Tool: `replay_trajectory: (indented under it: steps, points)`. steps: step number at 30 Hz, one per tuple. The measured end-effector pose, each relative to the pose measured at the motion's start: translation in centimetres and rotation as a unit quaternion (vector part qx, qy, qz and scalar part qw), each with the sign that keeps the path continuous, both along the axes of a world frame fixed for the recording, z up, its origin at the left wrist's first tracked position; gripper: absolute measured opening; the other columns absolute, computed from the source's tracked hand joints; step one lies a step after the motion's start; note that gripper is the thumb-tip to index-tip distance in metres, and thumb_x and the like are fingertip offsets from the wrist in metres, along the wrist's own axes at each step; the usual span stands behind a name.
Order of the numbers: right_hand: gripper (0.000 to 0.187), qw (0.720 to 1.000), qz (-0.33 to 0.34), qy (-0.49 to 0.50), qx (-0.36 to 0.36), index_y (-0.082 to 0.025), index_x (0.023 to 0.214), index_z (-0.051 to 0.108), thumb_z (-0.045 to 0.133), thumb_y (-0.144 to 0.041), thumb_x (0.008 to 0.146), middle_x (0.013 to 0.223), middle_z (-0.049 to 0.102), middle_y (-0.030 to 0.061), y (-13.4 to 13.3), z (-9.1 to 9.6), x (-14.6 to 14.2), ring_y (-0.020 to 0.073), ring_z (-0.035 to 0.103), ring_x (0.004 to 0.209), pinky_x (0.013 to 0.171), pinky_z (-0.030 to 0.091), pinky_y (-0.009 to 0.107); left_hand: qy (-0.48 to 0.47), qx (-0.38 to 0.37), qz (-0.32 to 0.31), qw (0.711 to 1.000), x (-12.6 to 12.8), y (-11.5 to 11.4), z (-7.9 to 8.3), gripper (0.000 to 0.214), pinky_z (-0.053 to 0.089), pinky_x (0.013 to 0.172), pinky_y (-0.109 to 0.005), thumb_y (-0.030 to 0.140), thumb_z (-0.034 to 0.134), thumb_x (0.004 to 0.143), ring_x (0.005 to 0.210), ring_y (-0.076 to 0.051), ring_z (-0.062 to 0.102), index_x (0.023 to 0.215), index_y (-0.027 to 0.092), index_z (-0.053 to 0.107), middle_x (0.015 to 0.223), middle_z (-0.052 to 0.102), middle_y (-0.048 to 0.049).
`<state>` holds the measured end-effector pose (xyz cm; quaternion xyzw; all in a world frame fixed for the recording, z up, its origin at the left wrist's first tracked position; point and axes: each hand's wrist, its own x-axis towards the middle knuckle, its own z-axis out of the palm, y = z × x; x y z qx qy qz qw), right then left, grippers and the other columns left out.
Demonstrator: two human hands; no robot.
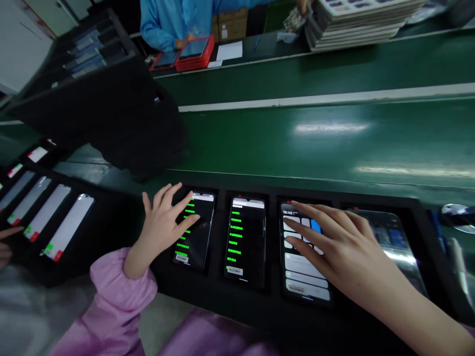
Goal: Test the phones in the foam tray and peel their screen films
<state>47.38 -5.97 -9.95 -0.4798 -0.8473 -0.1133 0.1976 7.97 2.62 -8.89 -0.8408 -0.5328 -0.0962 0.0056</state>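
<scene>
My left hand point(163, 217), fingers spread, hovers over the upper part of a smartphone point(198, 242) with green text lines on a black screen. Whether a fingertip touches the glass I cannot tell. Beside it lies a second smartphone point(246, 242) showing a similar green list. My right hand point(334, 240) stretches its fingers over a third smartphone point(306, 277), whose screen shows 16:48 and pale panels; the hand hides part of it. A fourth smartphone point(397, 237), dark and reflective, lies to the right, partly behind my wrist. All sit in slots of a black tray point(218, 222).
To the left stands a stack of black trays point(111, 113). Another tray of lit phones point(69, 227) lies there, with another person's hand point(7, 242) near it. Across the green bench point(297, 143), a person in blue point(159, 24) works by red-cased devices point(195, 54).
</scene>
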Motion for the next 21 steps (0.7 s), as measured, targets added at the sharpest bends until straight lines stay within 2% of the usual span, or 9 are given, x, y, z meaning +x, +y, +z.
replay_trajectory:
  steps: [2,4,7,9,10,12,14,18,21]
  points:
    - [0.037,1.000,-0.016,-0.004,0.005,-0.016,0.124,0.074,0.042,-0.035,0.118,0.144,0.068,0.0177,0.0,-0.1,0.2,0.0386,0.064,0.123,0.093,0.046,0.054,-0.008,0.009,-0.033,0.999,0.9,-0.3,0.3,0.042,0.021,0.114,-0.101,0.055,0.055,0.111,0.151,-0.050,0.050,0.127,0.028,0.083,0.154,0.065,-0.0177]
    - [0.036,1.000,-0.026,-0.007,0.004,-0.017,0.123,0.074,0.043,-0.035,0.118,0.143,0.068,0.0178,-0.1,-0.1,0.3,0.0394,0.064,0.123,0.092,0.046,0.054,-0.031,0.015,-0.099,0.994,2.8,-0.7,0.6,0.036,0.020,0.121,-0.097,0.052,0.057,0.111,0.149,-0.044,0.054,0.115,0.030,0.085,0.143,0.072,-0.0125]
    - [0.032,1.000,-0.026,-0.004,0.001,-0.018,0.122,0.075,0.047,-0.033,0.117,0.144,0.068,0.0171,-0.2,-0.2,0.2,0.0382,0.065,0.123,0.092,0.047,0.053,-0.046,-0.017,-0.196,0.979,6.8,-0.4,0.7,0.044,0.018,0.124,-0.094,0.059,0.061,0.109,0.150,-0.042,0.053,0.138,0.030,0.077,0.153,0.067,-0.0144]
    - [0.031,1.000,-0.026,-0.004,0.000,-0.018,0.122,0.075,0.048,-0.033,0.117,0.145,0.068,0.0166,-0.1,-0.3,0.0,0.0370,0.065,0.124,0.092,0.048,0.052,-0.038,-0.034,-0.212,0.976,8.7,0.2,0.4,0.058,0.016,0.122,-0.097,0.065,0.062,0.106,0.155,-0.046,0.048,0.148,0.025,0.071,0.165,0.057,-0.0204]
    - [0.031,1.000,-0.027,-0.009,0.002,-0.018,0.121,0.075,0.047,-0.033,0.117,0.146,0.068,0.0165,0.0,-0.4,-0.1,0.0370,0.065,0.124,0.092,0.048,0.051,-0.036,-0.040,-0.214,0.975,9.1,0.4,0.2,0.060,0.015,0.121,-0.098,0.067,0.063,0.105,0.156,-0.048,0.046,0.146,0.024,0.072,0.167,0.054,-0.0214]
    - [0.034,0.999,-0.026,-0.021,0.009,-0.019,0.120,0.076,0.045,-0.034,0.118,0.145,0.068,0.0164,0.2,-0.6,-0.1,0.0376,0.066,0.124,0.090,0.048,0.051,-0.045,-0.054,-0.229,0.971,8.3,0.4,0.0,0.053,0.013,0.125,-0.095,0.067,0.064,0.104,0.156,-0.046,0.047,0.133,0.027,0.079,0.165,0.059,-0.0172]
    - [0.039,0.999,-0.019,-0.026,0.019,-0.020,0.118,0.076,0.041,-0.035,0.118,0.144,0.069,0.0163,0.4,-0.9,0.0,0.0375,0.067,0.122,0.088,0.048,0.051,-0.071,-0.056,-0.223,0.971,5.9,0.0,-0.1,0.041,0.016,0.131,-0.087,0.062,0.064,0.106,0.150,-0.039,0.056,0.124,0.030,0.082,0.153,0.069,-0.0111]
    - [0.044,1.000,-0.012,-0.014,0.024,-0.023,0.117,0.077,0.034,-0.034,0.117,0.144,0.071,0.0149,0.6,-1.6,0.3,0.0372,0.070,0.115,0.085,0.048,0.053,-0.109,0.002,-0.081,0.991,-0.1,-0.6,-0.3,0.033,0.042,0.129,-0.069,0.046,0.065,0.109,0.130,-0.031,0.071,0.134,0.027,0.075,0.135,0.078,-0.0100]
    - [0.038,1.000,-0.015,0.016,0.013,-0.025,0.119,0.075,0.039,-0.035,0.115,0.145,0.070,0.0142,0.7,-2.1,0.4,0.0397,0.071,0.115,0.086,0.048,0.056,-0.099,0.007,-0.044,0.994,-2.1,-0.9,-1.0,0.038,0.050,0.123,-0.062,0.044,0.065,0.108,0.135,-0.031,0.069,0.141,0.025,0.071,0.140,0.075,-0.0120]
